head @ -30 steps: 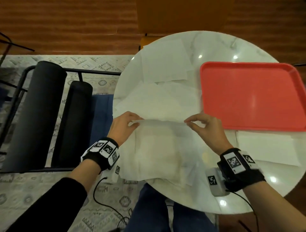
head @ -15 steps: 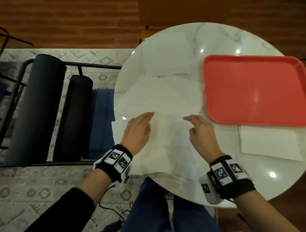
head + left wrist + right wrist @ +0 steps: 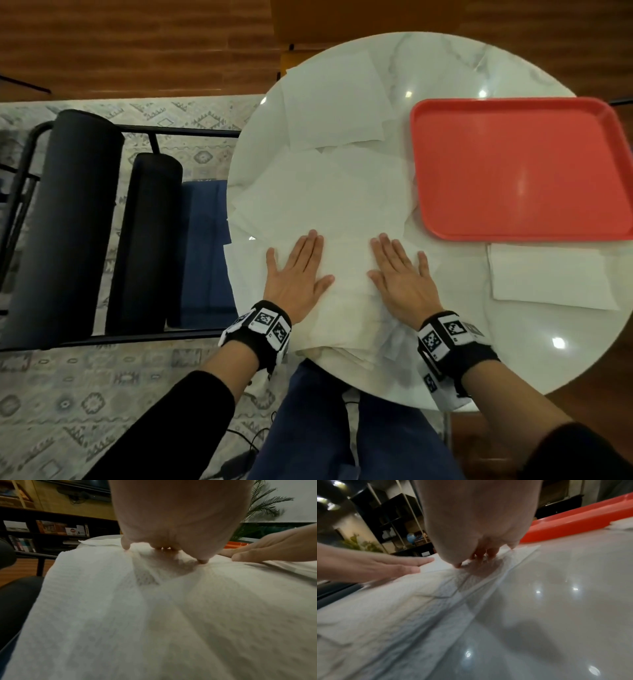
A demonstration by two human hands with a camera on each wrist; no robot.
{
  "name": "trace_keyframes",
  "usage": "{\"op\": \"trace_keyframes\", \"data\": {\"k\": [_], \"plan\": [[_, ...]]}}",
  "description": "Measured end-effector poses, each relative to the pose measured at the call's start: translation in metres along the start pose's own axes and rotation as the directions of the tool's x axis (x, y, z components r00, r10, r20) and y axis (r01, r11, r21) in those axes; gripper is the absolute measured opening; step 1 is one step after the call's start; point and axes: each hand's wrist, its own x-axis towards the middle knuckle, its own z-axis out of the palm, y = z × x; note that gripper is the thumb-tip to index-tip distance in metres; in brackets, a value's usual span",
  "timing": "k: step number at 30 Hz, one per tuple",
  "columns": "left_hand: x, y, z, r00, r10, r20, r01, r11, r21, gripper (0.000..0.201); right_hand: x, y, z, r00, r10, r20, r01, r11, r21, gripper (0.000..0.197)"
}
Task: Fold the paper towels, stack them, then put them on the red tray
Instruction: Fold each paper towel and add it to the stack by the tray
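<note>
Bottom centre, your left hand (image 3: 297, 274) and right hand (image 3: 401, 278) press flat, gripping nothing, on the paper towel (image 3: 346, 291); loose sheets underneath could slide and skew your crease.

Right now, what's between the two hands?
Only a strip of the folded paper towel that both press flat. Left hand and right hand don't touch; the head view shows it.
</note>
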Motion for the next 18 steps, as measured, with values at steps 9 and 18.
{"op": "trace_keyframes", "data": {"k": [9,18], "plan": [[0.021,0.018,-0.052,0.984,-0.116,-0.135,0.104,0.991,-0.089,0.03,-0.004,-0.006,-0.02,0.999,-0.025,-0.046,0.027,0.999,0.04,0.07],[-0.007,0.08,-0.123,0.989,0.119,-0.087,-0.146,0.708,-0.691,0.012,-0.035,0.073,-0.099,0.992,0.037,-0.124,0.055,0.745,0.665,0.011]]}}
